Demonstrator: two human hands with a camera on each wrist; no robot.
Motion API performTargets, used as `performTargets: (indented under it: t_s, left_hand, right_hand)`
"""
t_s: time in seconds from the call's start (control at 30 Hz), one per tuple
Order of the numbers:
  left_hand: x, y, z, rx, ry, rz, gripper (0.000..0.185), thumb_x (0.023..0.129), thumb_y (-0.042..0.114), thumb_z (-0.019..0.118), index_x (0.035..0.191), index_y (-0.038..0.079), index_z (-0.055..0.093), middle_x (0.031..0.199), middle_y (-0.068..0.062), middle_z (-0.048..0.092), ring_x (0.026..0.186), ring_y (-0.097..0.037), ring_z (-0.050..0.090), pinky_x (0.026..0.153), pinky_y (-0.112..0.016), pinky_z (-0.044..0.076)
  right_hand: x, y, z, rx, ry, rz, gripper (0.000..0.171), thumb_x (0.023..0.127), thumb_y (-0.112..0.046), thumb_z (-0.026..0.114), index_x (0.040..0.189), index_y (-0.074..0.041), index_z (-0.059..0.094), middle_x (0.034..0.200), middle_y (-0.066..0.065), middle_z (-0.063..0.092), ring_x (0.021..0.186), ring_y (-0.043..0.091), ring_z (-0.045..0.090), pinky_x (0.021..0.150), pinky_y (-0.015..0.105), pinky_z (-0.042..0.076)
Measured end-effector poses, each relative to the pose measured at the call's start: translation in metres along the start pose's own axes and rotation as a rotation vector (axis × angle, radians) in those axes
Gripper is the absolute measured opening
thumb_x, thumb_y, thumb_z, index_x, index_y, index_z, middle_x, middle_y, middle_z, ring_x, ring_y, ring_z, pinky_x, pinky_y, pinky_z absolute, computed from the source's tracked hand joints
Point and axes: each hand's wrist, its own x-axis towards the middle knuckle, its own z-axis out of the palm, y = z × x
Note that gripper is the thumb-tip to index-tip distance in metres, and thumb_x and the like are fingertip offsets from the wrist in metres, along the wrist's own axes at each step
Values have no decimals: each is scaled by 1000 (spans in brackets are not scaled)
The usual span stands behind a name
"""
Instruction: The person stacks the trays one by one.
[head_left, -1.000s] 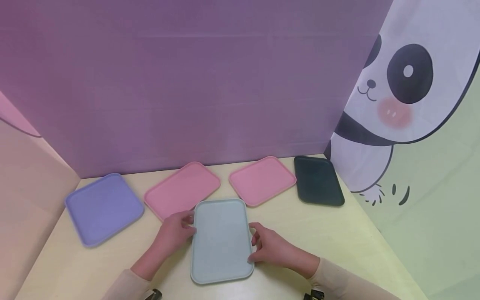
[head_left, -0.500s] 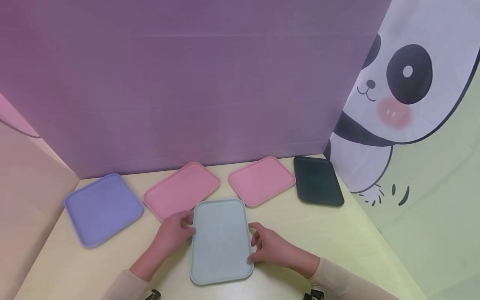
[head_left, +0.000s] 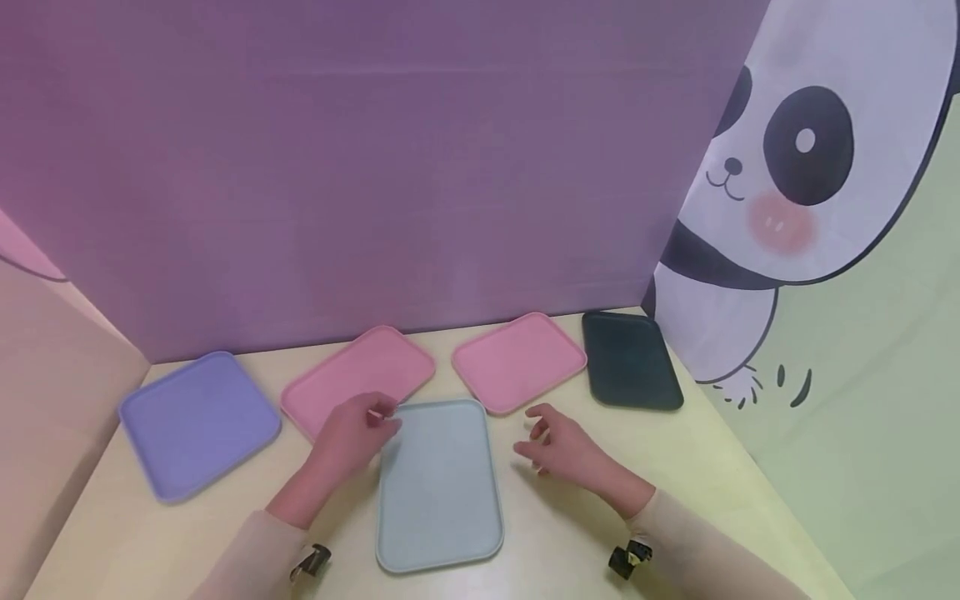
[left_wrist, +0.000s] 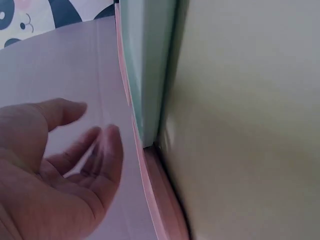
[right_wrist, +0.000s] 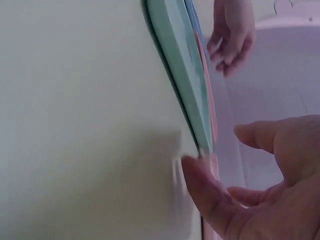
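Observation:
A pale green rectangular tray (head_left: 441, 496) lies flat on the table, its long sides running away from me. My left hand (head_left: 351, 435) hovers over its far left corner, and a gap shows between the fingers and the tray in the left wrist view. To the right of the tray my right hand (head_left: 566, 450) is raised off the table, fingers loosely bent, holding nothing. The left hand (left_wrist: 65, 170) has thumb and fingers apart with nothing between them. Behind the green tray lies a pink tray (head_left: 360, 375), partly covered by my left hand.
A second pink tray (head_left: 519, 362) lies behind to the right, with a dark green tray (head_left: 632, 360) beside it. Far left is a purple tray (head_left: 198, 425). A purple wall (head_left: 375, 183) stands at the back; a panda-printed wall (head_left: 862, 333) rises on the right.
Both hands have let go of the green tray's sides and lifted. The right hand has moved right and away from me; the left has moved slightly farther forward. The trays stay in place.

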Motion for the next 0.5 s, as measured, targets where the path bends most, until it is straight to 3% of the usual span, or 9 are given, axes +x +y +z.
performTargets:
  t_s: [0.13,0.23,0.5]
  left_hand:
    - [29,3,5,-5,-19,54,26,104,14,76,127,2,76,120,-12,77,108,-29,73,89,-43,63]
    - [51,8,10,-13,-36,72,26,106,16,75,129,4,76,121,-10,77,109,-28,71,91,-44,63]
    - [103,22,26,36,-121,157,35,105,19,77,136,1,73,125,-14,75,111,-30,70,96,-47,61]
  right_hand:
    - [21,10,-26,-137,155,-7,58,103,-19,80,148,8,55,111,17,65,82,24,70,70,39,61]
    - [38,17,-47,-238,231,-5,60,105,-22,77,149,10,52,119,23,64,97,31,69,83,46,59]
    - [68,23,-96,-378,291,55,76,108,-31,70,159,14,35,149,39,42,132,53,54,116,64,44]
